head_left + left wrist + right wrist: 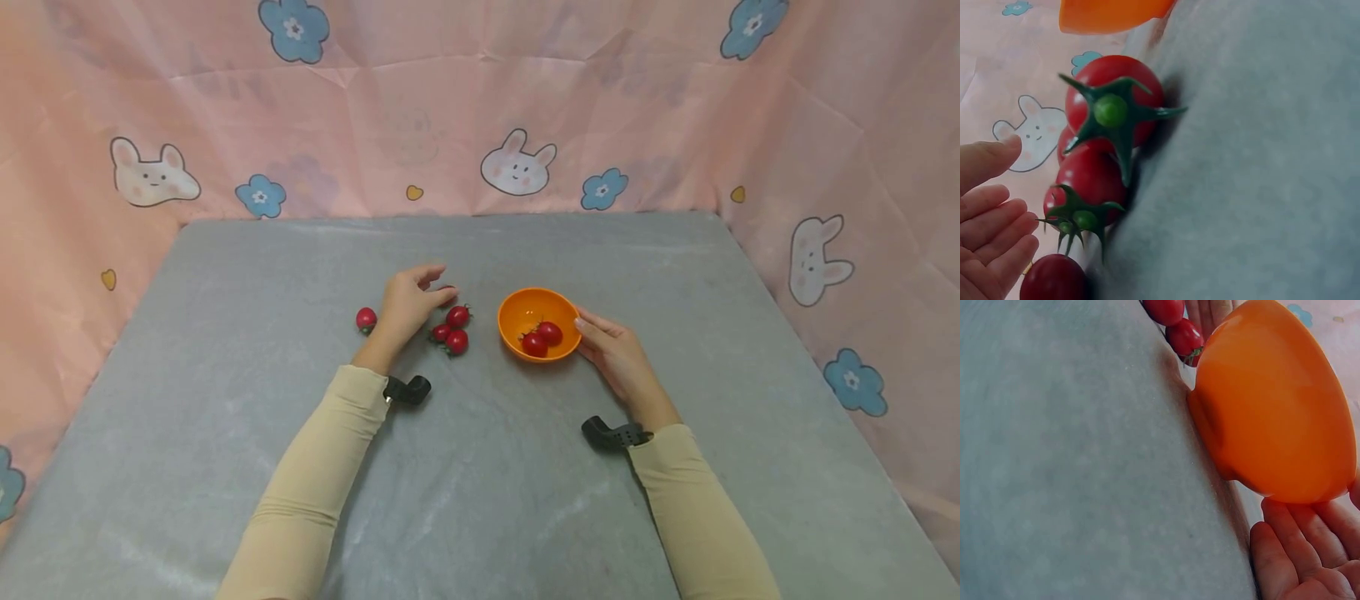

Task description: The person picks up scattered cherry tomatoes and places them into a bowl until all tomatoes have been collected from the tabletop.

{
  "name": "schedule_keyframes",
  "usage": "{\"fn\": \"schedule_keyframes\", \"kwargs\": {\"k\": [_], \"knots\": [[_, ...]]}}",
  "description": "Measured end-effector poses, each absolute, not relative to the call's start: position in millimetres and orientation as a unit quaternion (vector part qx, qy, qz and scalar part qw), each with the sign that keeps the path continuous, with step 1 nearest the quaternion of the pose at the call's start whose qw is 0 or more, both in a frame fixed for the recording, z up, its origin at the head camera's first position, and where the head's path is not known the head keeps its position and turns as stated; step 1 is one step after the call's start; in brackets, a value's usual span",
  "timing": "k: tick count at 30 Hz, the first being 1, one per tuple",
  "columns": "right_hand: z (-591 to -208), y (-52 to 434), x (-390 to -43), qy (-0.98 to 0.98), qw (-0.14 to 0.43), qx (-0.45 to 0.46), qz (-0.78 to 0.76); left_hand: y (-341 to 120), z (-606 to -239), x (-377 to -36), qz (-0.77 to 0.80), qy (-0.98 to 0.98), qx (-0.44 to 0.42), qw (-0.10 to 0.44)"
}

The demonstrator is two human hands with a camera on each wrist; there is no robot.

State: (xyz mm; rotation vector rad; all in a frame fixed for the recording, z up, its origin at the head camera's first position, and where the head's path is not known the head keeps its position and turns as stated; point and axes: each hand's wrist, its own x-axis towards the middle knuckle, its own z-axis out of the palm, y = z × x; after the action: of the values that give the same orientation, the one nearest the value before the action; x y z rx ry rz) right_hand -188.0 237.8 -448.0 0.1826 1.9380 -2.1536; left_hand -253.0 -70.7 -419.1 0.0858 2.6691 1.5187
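My left hand [408, 304] hovers over a loose group of cherry tomatoes [458, 317], its thumb and fingers apart around one partly hidden tomato [447, 294]. In the left wrist view the fingers [999, 240] are extended, and no grip shows. Another cherry tomato [366, 318] lies on the left side of that hand. Fingers against the wall and thumb at the rim, my right hand [618, 358] holds an orange bowl [517, 312] upright on the table. Two red cherry tomatoes [550, 333] with green stems sit inside the bowl.
A grey cloth [480, 467] covers the table. Pink curtains [420, 100] with rabbits and flowers hang along the back and both sides. Each wrist wears a black camera mount [408, 390].
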Motion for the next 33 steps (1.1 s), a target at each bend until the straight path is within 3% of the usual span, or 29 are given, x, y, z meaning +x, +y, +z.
{"fn": "schedule_keyframes", "kwargs": {"k": [33], "knots": [[-447, 236, -188, 0.666, 0.117, 0.065, -0.734, -66, -433, -258, 0.444, 0.895, 0.021, 0.031]]}}
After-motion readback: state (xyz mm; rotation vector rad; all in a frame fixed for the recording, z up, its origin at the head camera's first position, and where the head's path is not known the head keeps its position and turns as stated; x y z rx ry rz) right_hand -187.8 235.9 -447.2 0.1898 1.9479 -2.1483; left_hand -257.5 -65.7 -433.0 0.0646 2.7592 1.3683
